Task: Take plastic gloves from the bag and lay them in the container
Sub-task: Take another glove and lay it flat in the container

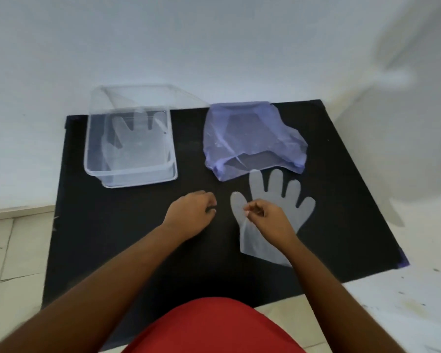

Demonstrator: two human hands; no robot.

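A clear plastic glove (pixel 280 197) lies flat on the black mat (pixel 127 240), fingers pointing away from me, just in front of the crumpled purple bag (pixel 250 138). My right hand (pixel 267 220) rests on the glove's palm, thumb and forefinger pinching its left edge near the thumb. My left hand (pixel 191 212) sits on the mat to the left of the glove, fingers curled, nothing visible in it. The clear rectangular container (pixel 130 171) stands at the back left, with one clear glove (pixel 135 141) lying inside.
The container's clear lid (pixel 148 94) leans behind it against the white wall. The mat's near edge meets my red clothing (pixel 214 329). Tiled floor shows to the left and right of the mat.
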